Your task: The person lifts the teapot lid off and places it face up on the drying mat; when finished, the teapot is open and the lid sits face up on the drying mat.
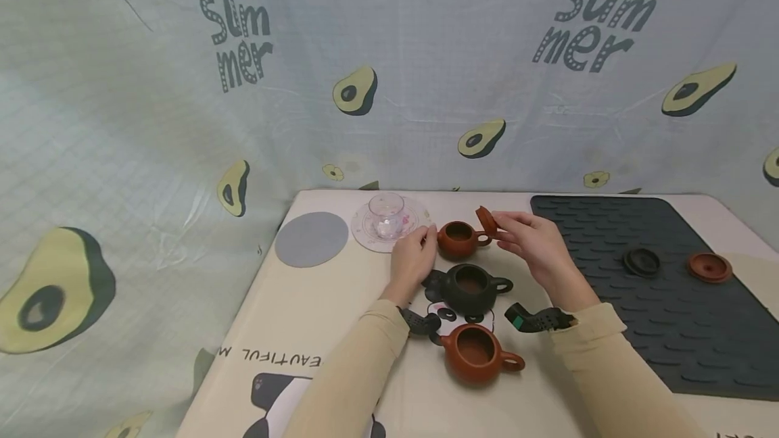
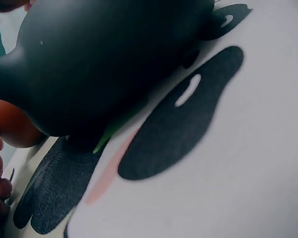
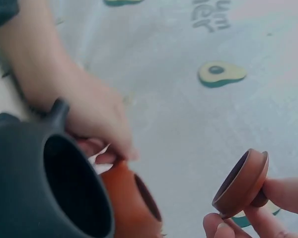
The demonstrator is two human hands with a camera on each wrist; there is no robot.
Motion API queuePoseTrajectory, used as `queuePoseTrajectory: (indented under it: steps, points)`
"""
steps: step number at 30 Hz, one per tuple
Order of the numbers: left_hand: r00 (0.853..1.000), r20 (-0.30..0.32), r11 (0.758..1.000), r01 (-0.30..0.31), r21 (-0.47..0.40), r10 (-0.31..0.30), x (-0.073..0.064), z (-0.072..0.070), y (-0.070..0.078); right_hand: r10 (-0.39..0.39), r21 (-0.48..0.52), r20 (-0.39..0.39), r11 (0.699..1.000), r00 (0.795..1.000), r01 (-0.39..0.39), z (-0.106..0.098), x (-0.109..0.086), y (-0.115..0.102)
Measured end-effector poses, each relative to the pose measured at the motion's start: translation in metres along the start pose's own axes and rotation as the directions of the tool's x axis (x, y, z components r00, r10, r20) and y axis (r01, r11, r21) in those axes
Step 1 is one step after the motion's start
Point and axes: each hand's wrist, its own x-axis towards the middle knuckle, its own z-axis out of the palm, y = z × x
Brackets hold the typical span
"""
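My left hand (image 1: 414, 259) pinches the spout of the farthest red-brown teapot (image 1: 458, 250), which stands uncovered; the right wrist view shows thumb and finger meeting at the spout tip. Up beside that teapot's handle, my right hand (image 1: 538, 245) holds a red-brown teapot lid (image 1: 485, 221) by its knob, tilted on edge. In the right wrist view the lid (image 3: 241, 186) has its hollow underside turned toward the left. Nearer to me stands a black teapot (image 1: 467, 299) without a lid, and closest is another open red-brown teapot (image 1: 477, 372).
On the dark ridged mat (image 1: 608, 336) at right lie a black lid (image 1: 642, 261) and a red-brown lid (image 1: 709, 267). A clear glass cup (image 1: 387, 211) stands on a round patterned coaster (image 1: 362, 232) at the back. Left of it is a grey disc (image 1: 312, 240).
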Motion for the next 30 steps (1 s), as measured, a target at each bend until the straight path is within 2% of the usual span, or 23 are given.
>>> queuePoseTrajectory:
  steps: [4,7,12,17,20,25,30]
  points:
    - [1.000,0.010,1.000,0.006,0.006,-0.006,-0.001,0.002,0.002,0.013,0.111,0.000,0.994,1.000,-0.013,-0.006,-0.008,0.001]
    - [1.000,0.012,1.000,-0.003,0.005,0.003,0.000,0.003,0.003,0.028,0.242,0.016,0.970,0.999,-0.031,-0.012,-0.013,0.002]
    - [1.000,-0.017,1.000,-0.009,-0.001,0.009,0.003,0.003,0.003,0.027,0.409,0.061,0.911,0.998,-0.050,-0.020,-0.015,0.001]
    - [1.000,-0.018,1.000,-0.001,-0.003,0.001,0.002,0.000,0.002,0.042,0.561,0.127,0.821,0.991,-0.107,-0.024,-0.016,0.001]
    - [1.000,-0.014,1.000,0.003,-0.001,-0.003,0.001,-0.001,0.001,0.021,0.597,0.153,0.795,0.988,-0.109,-0.024,-0.016,0.001]
    - [1.000,-0.008,1.000,-0.001,-0.007,0.001,0.001,-0.001,-0.001,-0.001,0.613,0.164,0.784,0.986,-0.101,-0.023,-0.014,0.003]
    - [1.000,-0.007,1.000,-0.004,-0.009,0.004,0.002,0.000,-0.002,0.006,0.672,0.177,0.730,0.984,-0.125,-0.027,-0.015,0.001]
